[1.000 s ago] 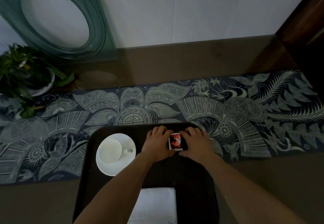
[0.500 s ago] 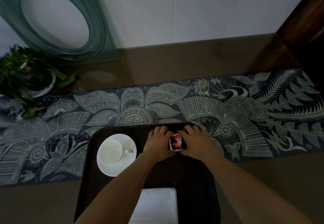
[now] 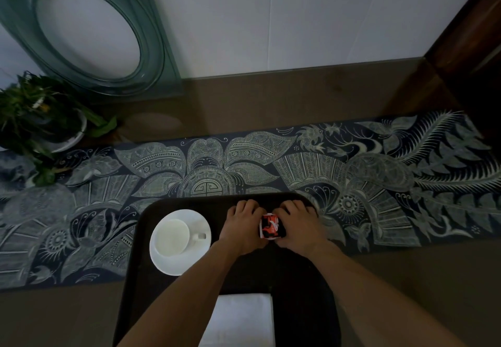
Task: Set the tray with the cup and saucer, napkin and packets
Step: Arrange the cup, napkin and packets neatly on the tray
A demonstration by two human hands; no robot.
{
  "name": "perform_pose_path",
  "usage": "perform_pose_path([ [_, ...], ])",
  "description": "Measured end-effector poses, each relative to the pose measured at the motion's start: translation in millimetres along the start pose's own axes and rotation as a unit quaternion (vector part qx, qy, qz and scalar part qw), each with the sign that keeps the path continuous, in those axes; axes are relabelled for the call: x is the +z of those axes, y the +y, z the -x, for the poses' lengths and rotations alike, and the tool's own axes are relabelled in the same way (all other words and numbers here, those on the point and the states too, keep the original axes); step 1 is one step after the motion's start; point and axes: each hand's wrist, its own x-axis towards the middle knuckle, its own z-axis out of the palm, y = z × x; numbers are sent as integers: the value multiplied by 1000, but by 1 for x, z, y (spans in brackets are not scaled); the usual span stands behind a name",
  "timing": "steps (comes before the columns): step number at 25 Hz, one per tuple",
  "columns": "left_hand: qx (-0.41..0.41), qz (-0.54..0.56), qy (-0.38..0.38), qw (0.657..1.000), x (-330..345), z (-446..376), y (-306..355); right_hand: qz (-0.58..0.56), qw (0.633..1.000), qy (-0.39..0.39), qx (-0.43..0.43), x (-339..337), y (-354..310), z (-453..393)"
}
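Pinching red packet point(image 3: 269, 226) between left grip point(image 3: 242, 227) and right grip point(image 3: 298, 227) | on tray point(image 3: 141, 254) | cup point(image 3: 172, 236), napkin point(image 3: 241, 319) set

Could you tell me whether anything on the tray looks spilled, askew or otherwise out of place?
Nothing stands out. The cup sits upright on its saucer, the napkin lies flat, and both hands hold the packets on the tray.

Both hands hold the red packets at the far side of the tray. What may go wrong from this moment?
1. The left hand is close to the cup on its saucer; pulling the arm back carelessly may knock the handle.
2. The packets sit squeezed between the left hand and the right hand; on release they may fall over or spread on the tray.
3. The dim light makes straight alignment hard to judge.
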Motion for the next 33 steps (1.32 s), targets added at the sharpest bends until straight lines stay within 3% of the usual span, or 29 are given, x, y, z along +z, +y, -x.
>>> perform_pose_path([
  [18,-22,11,3,1000,5,32,-18,-20,1000,0,-3,9,-23,9],
  [33,10,-22,20,1000,5,30,-21,15,999,22,-31,12,-27,2],
])
